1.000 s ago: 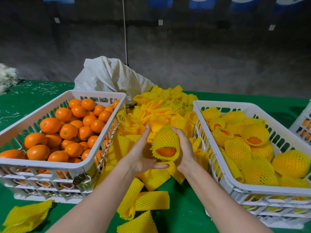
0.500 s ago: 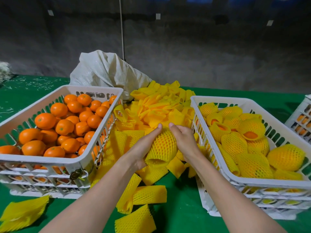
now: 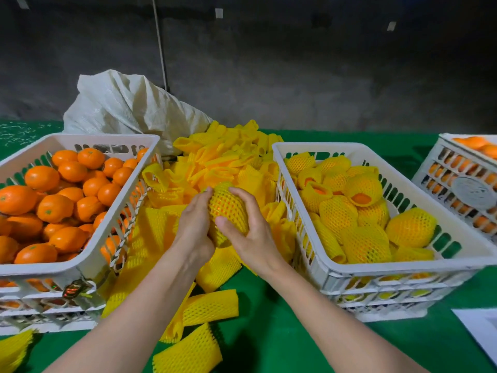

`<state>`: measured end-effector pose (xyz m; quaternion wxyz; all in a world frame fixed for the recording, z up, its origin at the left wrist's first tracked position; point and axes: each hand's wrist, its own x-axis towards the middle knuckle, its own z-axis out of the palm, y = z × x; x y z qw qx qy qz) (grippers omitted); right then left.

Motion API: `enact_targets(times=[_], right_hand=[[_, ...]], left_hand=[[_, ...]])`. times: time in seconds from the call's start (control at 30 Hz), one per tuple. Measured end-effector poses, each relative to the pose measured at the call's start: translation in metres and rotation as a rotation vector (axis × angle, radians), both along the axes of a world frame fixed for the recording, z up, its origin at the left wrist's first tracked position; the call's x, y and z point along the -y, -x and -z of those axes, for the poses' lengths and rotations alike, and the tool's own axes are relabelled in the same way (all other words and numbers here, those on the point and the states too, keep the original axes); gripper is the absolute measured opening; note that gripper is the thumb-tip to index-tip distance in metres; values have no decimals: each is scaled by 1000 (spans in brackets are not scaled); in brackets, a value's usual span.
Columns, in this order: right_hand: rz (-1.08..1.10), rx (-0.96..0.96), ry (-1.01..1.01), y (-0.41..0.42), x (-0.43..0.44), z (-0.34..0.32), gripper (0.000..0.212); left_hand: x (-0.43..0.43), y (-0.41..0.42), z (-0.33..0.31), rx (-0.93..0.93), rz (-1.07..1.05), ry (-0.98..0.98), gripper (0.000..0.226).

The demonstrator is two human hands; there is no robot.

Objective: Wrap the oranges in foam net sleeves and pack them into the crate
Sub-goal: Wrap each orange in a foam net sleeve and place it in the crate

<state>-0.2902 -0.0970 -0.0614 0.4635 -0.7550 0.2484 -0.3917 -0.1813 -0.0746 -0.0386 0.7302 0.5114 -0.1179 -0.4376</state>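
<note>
Both hands grip one orange wrapped in a yellow foam net sleeve point(image 3: 227, 205) over the middle of the table. My left hand point(image 3: 193, 230) holds its left side and my right hand point(image 3: 248, 235) covers its right and lower side. A white crate of bare oranges point(image 3: 88, 254) stands at the left. At the right, another white crate point(image 3: 336, 267) holds several sleeved oranges point(image 3: 411, 227). A heap of loose yellow foam net sleeves point(image 3: 226, 157) lies between the crates, behind my hands.
Flat sleeves point(image 3: 209, 306) lie on the green table near my forearms. A white woven sack point(image 3: 126, 106) sits behind the heap. A third crate of oranges point(image 3: 462, 181) stands at the far right. A white sheet point(image 3: 481, 329) lies at the lower right.
The orange's bare end, visible a second ago, is now covered by the sleeve. My hands turned the wrapped orange and my right hand closed over its lower side.
</note>
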Motion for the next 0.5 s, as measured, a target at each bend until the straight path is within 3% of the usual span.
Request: enact_targets(times=[0.37, 0.5], right_hand=[[-1, 68, -54, 40, 32, -16, 41], [79, 163, -105, 56, 51, -24, 36]], left_hand=[[17, 53, -1, 223, -9, 115, 18], [29, 68, 4, 101, 15, 227, 37]])
